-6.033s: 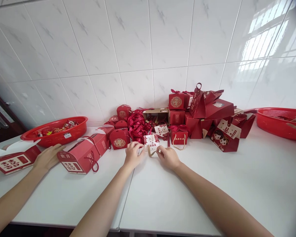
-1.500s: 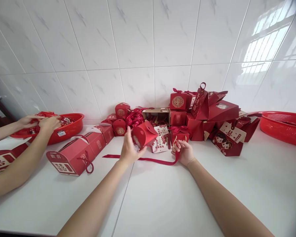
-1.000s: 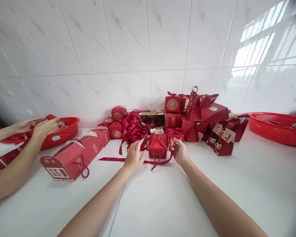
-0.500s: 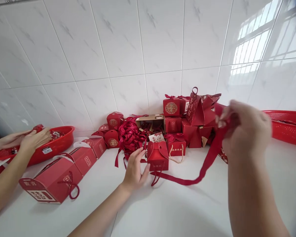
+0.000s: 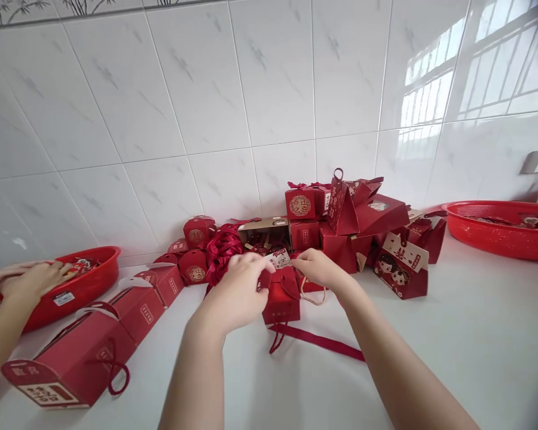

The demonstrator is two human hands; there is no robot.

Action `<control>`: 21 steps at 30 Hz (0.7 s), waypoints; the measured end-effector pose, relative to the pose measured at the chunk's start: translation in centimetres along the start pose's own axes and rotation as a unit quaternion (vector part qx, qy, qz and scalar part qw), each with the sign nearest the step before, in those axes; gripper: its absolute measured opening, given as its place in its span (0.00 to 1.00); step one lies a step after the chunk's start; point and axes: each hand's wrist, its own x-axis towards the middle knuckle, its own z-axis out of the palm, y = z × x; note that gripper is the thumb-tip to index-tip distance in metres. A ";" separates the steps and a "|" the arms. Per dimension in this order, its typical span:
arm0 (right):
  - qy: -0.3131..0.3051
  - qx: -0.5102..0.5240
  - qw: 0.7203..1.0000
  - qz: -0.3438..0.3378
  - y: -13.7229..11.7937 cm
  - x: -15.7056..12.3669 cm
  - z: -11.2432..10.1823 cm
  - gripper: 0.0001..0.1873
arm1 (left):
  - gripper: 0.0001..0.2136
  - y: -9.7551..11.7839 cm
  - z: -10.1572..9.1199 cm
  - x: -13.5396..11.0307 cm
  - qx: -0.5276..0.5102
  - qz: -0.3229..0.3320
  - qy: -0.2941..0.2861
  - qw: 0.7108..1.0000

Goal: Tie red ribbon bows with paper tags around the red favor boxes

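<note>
Both hands meet over a small red box [image 5: 280,304] on the white desk [image 5: 475,346]. The left hand [image 5: 237,292] and right hand [image 5: 318,269] touch its top flaps, grip unclear. A red ribbon [image 5: 327,344] trails from under it. Far left, another person's hand [image 5: 31,282] rests in a red basket [image 5: 94,280].

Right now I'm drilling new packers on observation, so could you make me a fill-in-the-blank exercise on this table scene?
1. The left hand and right hand meet at the top of a small box coloured ___.
2. A red ribbon lies on the ___ table.
3. Another person's hand reaches the red basket at the far ___.
Missing words: red; white; left.
</note>
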 end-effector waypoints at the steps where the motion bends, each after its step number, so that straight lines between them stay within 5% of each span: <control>1: 0.000 -0.004 1.000 -0.003 0.2 0.2 0.2 0.15 | 0.17 -0.6 1.2 1.0 0.007 -0.026 -0.034 0.999; 4: -0.003 -0.011 1.000 -0.009 0.5 0.7 0.9 0.14 | 0.21 -1.6 4.2 3.8 0.017 -0.062 -0.050 0.997; 7: -0.016 -0.015 1.000 -0.005 0.7 0.9 1.4 0.14 | 0.16 -2.1 5.6 5.4 0.000 -0.061 -0.090 0.994; 21: -0.013 -0.081 0.996 0.036 0.7 0.7 0.5 0.14 | 0.16 -3.0 6.9 6.2 -0.106 -0.017 -0.139 0.984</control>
